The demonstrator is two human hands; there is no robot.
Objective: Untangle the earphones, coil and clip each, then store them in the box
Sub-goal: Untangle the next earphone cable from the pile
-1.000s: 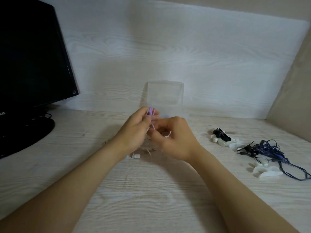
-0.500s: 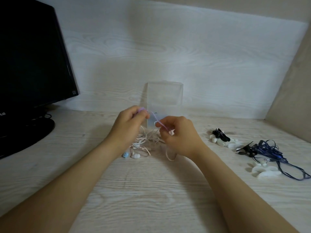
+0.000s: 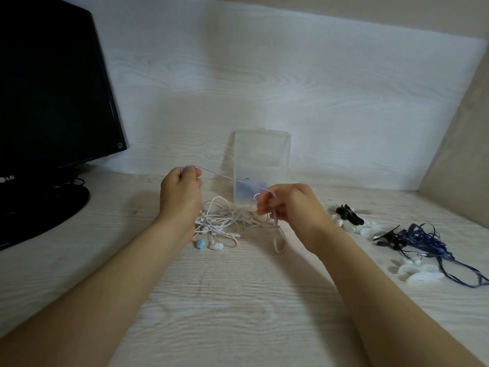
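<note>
Earphones (image 3: 222,221) in pale cords lie heaped on the table (image 3: 238,300), just in front of the clear box (image 3: 262,154). I have the left hand (image 3: 181,192) pinching one end of a lilac cord (image 3: 219,174) and the right hand (image 3: 288,205) curled round it further along, a loop hanging below. I judge the job early: this one strand is only partly freed, nothing looks coiled or clipped, and the dark blue earphones (image 3: 423,239) to the right are unsorted beside loose clips (image 3: 349,217). What the box holds I cannot tell. A second ago both hands were bunched together at the heap. Now they are drawn apart, with the cord stretched taut between them.
</note>
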